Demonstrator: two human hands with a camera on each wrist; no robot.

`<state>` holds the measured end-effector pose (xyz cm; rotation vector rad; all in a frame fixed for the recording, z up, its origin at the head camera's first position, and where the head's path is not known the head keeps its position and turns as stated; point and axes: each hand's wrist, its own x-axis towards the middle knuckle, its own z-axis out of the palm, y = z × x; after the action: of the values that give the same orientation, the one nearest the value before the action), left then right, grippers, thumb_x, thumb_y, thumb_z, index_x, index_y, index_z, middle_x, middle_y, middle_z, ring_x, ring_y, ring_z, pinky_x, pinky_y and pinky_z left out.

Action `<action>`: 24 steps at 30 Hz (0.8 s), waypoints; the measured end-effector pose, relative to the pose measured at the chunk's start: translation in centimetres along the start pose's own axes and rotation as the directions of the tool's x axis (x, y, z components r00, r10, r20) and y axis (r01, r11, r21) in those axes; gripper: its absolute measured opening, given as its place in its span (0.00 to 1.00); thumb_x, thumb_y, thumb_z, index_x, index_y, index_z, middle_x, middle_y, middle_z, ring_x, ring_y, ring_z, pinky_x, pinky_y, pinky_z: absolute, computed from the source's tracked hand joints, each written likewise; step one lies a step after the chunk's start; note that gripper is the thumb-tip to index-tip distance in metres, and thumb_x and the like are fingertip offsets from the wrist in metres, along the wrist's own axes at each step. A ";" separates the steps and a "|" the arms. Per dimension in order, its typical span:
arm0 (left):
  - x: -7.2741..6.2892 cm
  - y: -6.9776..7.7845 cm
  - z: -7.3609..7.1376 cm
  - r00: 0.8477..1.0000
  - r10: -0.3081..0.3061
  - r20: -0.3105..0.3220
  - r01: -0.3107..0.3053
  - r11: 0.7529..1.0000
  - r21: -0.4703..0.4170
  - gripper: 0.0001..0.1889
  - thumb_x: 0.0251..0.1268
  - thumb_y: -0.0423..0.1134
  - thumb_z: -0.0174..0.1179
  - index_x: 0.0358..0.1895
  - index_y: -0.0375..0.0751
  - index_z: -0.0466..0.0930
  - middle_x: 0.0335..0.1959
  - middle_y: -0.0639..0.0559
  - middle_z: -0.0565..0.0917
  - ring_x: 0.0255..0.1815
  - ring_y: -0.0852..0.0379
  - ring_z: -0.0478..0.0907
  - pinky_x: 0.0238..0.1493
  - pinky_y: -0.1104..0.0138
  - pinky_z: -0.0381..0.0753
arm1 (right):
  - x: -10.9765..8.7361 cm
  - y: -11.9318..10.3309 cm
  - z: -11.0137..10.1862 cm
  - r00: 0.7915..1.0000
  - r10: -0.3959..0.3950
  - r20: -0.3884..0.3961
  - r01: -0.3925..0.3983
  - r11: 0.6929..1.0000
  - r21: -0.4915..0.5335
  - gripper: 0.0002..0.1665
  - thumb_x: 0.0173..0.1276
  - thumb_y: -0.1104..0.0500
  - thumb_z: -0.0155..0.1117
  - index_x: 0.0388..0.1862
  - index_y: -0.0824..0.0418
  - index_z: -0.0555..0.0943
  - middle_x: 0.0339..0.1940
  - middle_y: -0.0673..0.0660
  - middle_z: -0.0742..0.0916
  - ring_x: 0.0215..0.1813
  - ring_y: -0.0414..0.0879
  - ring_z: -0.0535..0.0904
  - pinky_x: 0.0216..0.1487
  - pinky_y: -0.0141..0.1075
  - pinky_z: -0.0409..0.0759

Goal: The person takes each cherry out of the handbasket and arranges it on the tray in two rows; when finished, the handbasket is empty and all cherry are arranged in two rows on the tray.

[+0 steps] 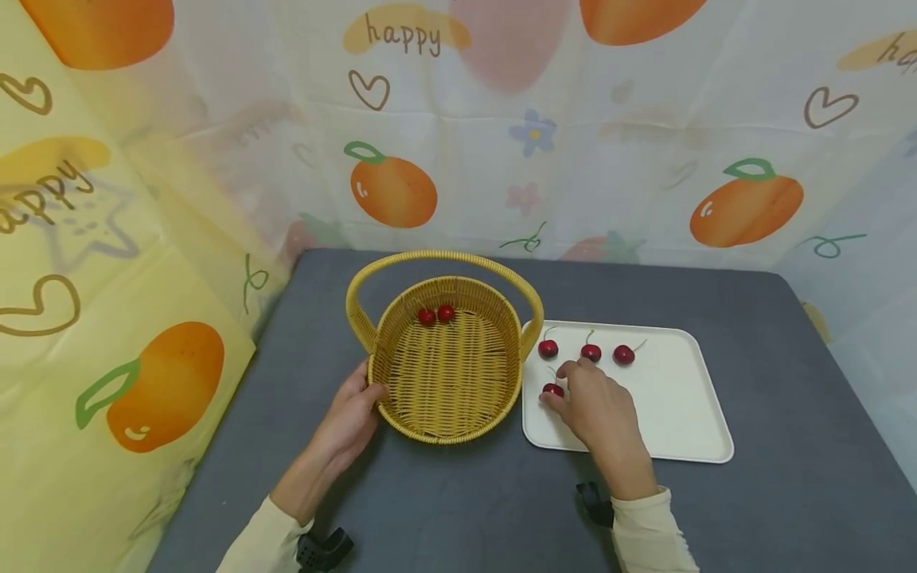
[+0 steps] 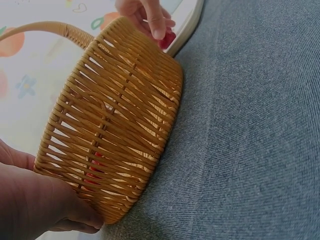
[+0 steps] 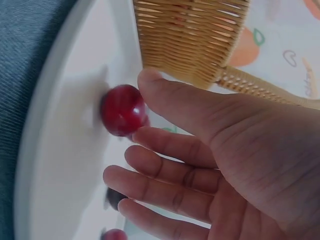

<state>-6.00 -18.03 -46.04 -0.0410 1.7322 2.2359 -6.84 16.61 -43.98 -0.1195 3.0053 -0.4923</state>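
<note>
My left hand (image 1: 347, 422) holds the left side of a yellow wicker basket (image 1: 446, 390), thumb over its rim and fingers against the outer wall. Two red cherries (image 1: 436, 314) lie inside, near the back wall. On the white tray (image 1: 677, 402) to the right, my right hand (image 1: 603, 407) reaches over a dark red cherry (image 1: 552, 389). In the right wrist view, thumb and fingers stand apart around that cherry (image 3: 122, 110), with no pinch on it visible. Three more cherries with stems, including a middle one (image 1: 591, 352), lie in a row farther back on the tray.
The basket's tall arched handle (image 1: 444, 255) rises above it, and its right foot comes close to the tray's left edge. A grey cloth (image 1: 473, 509) covers the table. A fruit-printed curtain (image 1: 458, 159) hangs behind and at both sides.
</note>
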 end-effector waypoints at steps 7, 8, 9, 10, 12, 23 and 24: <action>0.1 0.0 0.0 1.000 0.001 0.011 -0.001 1.000 0.002 0.39 0.77 0.21 0.37 0.86 0.35 0.34 0.87 0.40 0.45 0.86 0.48 0.42 0.84 0.51 0.41 | -1.1 -0.3 -2.0 0.999 -0.010 -0.049 0.011 1.000 0.006 0.27 0.65 0.49 0.80 0.56 0.65 0.88 0.48 0.62 0.89 0.38 0.55 0.86 0.36 0.52 0.86; 0.1 0.0 -0.1 1.000 0.001 0.011 -0.001 1.000 0.000 0.39 0.77 0.21 0.37 0.86 0.34 0.34 0.87 0.40 0.46 0.86 0.48 0.42 0.84 0.51 0.41 | -1.3 -0.5 -2.4 0.998 -0.011 -0.058 0.012 1.000 0.007 0.27 0.65 0.49 0.80 0.56 0.64 0.88 0.49 0.62 0.89 0.39 0.55 0.86 0.37 0.53 0.86; 0.0 0.0 -0.1 1.000 0.002 0.012 -0.002 1.000 -0.001 0.39 0.77 0.21 0.37 0.86 0.35 0.34 0.87 0.40 0.46 0.86 0.48 0.42 0.84 0.51 0.41 | -1.5 -0.6 -2.8 0.998 -0.014 -0.069 0.014 1.000 0.009 0.26 0.66 0.50 0.79 0.56 0.64 0.88 0.50 0.62 0.89 0.39 0.55 0.86 0.36 0.52 0.86; 0.0 0.0 -0.1 1.000 0.003 0.012 -0.003 1.000 -0.001 0.39 0.77 0.21 0.37 0.86 0.35 0.35 0.87 0.40 0.46 0.86 0.48 0.43 0.84 0.51 0.41 | -1.7 -0.8 -3.1 0.996 -0.018 -0.084 0.019 1.000 0.011 0.26 0.66 0.50 0.79 0.56 0.64 0.88 0.50 0.61 0.88 0.38 0.55 0.87 0.36 0.52 0.85; -0.1 0.0 -0.1 1.000 0.000 0.008 0.000 1.000 0.001 0.38 0.77 0.21 0.37 0.86 0.35 0.35 0.86 0.40 0.47 0.86 0.48 0.43 0.83 0.50 0.42 | -2.1 -1.1 -3.9 0.992 -0.033 -0.118 0.035 0.999 0.018 0.25 0.66 0.50 0.79 0.56 0.64 0.87 0.50 0.61 0.88 0.36 0.54 0.86 0.33 0.51 0.84; 0.2 -0.2 -0.1 1.000 0.022 0.012 -0.022 1.000 -0.009 0.39 0.75 0.19 0.37 0.86 0.33 0.35 0.86 0.39 0.48 0.86 0.47 0.44 0.83 0.50 0.41 | -3.7 -4.4 -7.0 0.952 -0.164 -0.259 0.181 0.982 0.045 0.19 0.69 0.49 0.76 0.54 0.56 0.87 0.40 0.52 0.86 0.27 0.43 0.77 0.24 0.38 0.75; 0.1 -0.2 -0.1 1.000 0.020 0.011 -0.020 1.000 -0.008 0.40 0.75 0.19 0.37 0.86 0.34 0.35 0.86 0.39 0.48 0.86 0.47 0.43 0.83 0.50 0.41 | -3.7 -4.8 -7.2 0.948 -0.180 -0.262 0.200 0.978 0.050 0.18 0.70 0.49 0.76 0.54 0.55 0.87 0.41 0.51 0.86 0.29 0.43 0.78 0.25 0.38 0.75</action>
<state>-6.09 -18.05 -46.28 -0.0135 1.7258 2.2531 -3.59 14.64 -35.35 -0.3714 3.2384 -0.6906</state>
